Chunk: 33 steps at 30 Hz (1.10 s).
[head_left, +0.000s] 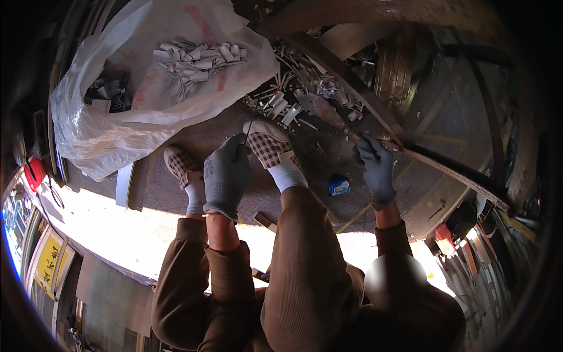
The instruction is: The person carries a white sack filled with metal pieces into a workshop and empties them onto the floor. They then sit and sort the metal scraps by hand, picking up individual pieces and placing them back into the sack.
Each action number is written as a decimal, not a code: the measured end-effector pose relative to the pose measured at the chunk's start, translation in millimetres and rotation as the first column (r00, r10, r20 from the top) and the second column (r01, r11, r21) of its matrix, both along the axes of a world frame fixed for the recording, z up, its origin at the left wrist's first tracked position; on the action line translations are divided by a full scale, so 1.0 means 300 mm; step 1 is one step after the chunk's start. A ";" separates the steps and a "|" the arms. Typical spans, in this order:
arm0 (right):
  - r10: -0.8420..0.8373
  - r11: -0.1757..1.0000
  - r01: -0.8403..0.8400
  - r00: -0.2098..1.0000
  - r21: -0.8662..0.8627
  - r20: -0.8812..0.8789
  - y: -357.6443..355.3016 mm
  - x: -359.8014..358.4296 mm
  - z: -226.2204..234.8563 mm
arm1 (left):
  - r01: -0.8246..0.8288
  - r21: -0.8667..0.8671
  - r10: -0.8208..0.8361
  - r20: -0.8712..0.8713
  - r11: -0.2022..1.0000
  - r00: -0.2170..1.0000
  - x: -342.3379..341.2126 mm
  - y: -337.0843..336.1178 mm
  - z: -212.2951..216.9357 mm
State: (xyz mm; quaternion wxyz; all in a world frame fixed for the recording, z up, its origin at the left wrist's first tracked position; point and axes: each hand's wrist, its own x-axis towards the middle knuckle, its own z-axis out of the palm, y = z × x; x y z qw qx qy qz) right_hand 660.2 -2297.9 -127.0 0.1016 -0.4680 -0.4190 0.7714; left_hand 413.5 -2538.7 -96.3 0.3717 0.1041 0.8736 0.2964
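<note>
Floor (pixel 316 202): pale offcuts (pixel 278 108). Right hand (pixel 376 170): handled tool (pixel 326 112). Left hand (pixel 227 176): thin rod (pixel 248 130).

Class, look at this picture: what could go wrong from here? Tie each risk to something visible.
The right checkered slipper is close beside loose offcuts; sharp edges, if any, might cut the foot.
The right hand, gripping what looks like a handled tool, appears near a dark bar; knuckles might knock it.
The sack gapes open, so pieces might spill.

Workshop with loose metal offcuts (pixel 291 113)
</note>
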 end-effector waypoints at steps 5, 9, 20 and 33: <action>0.123 0.978 -0.187 0.874 0.092 0.469 -0.070 0.287 -0.033 | 0.083 -0.058 -0.086 -0.044 0.995 0.995 0.000 -0.017 0.008; 0.203 0.957 -0.240 0.956 0.164 0.213 -0.109 0.292 -0.152 | 0.133 -0.046 -0.134 -0.031 0.990 0.990 0.008 -0.012 0.007; -0.077 0.957 0.154 0.952 -0.245 0.298 -0.243 -0.107 -0.309 | 0.177 -0.023 -0.177 -0.012 0.984 0.984 0.014 0.006 0.026; 0.010 0.950 0.036 0.989 -0.310 0.145 -0.183 -0.129 -0.320 | 0.194 0.073 -0.189 -0.072 0.978 0.979 -0.007 0.040 0.111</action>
